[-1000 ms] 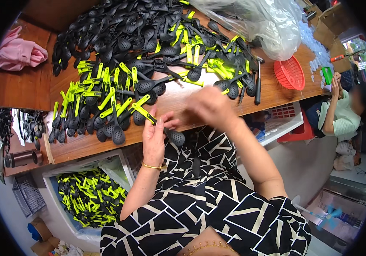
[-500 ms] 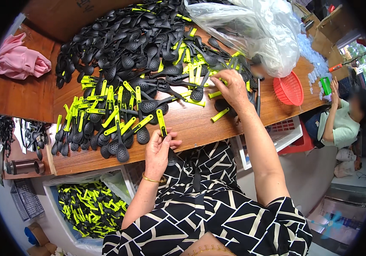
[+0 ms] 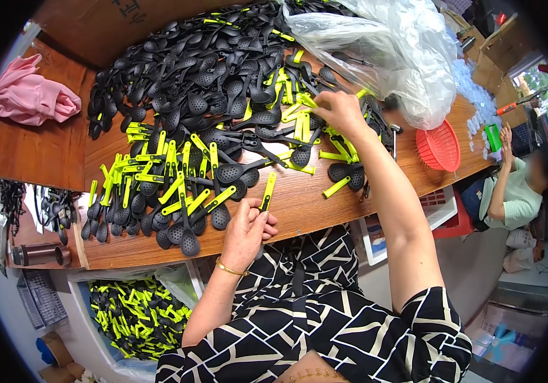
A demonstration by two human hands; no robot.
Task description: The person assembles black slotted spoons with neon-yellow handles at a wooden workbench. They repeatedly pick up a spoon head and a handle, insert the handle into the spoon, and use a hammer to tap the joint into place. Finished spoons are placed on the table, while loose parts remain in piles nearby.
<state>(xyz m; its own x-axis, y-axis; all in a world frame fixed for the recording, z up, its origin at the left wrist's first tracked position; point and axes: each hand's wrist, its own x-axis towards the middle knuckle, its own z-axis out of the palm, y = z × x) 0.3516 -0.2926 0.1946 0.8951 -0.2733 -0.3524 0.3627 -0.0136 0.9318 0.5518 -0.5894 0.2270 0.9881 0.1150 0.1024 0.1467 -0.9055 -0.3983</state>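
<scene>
My left hand [image 3: 246, 231], near the table's front edge, is closed around a black spoon whose lime-green handle [image 3: 269, 189] sticks up past the fingers. Its bowl is mostly hidden behind the hand. Over the pile's right part, my right hand [image 3: 343, 115] pinches a lime-green handle piece [image 3: 308, 101] at its fingertips. Several finished-looking spoons with black perforated bowls and green handles [image 3: 181, 191] lie heaped left of my left hand. Behind them spreads a big pile of black perforated spoons [image 3: 197, 76]. A loose green handle piece [image 3: 336, 187] lies below my right hand.
A red plastic basket [image 3: 439, 150] and a clear plastic bag [image 3: 408, 57] are on the right. A pink cloth [image 3: 34, 92] lies at the far left. Below the table stands a bin of green-and-black spoons [image 3: 137, 313]. Another person [image 3: 510, 185] sits at the right.
My right hand has shifted slightly left and up and now has a green piece at its fingertips. My left hand has moved a little right with its spoon, the handle tilting right.
</scene>
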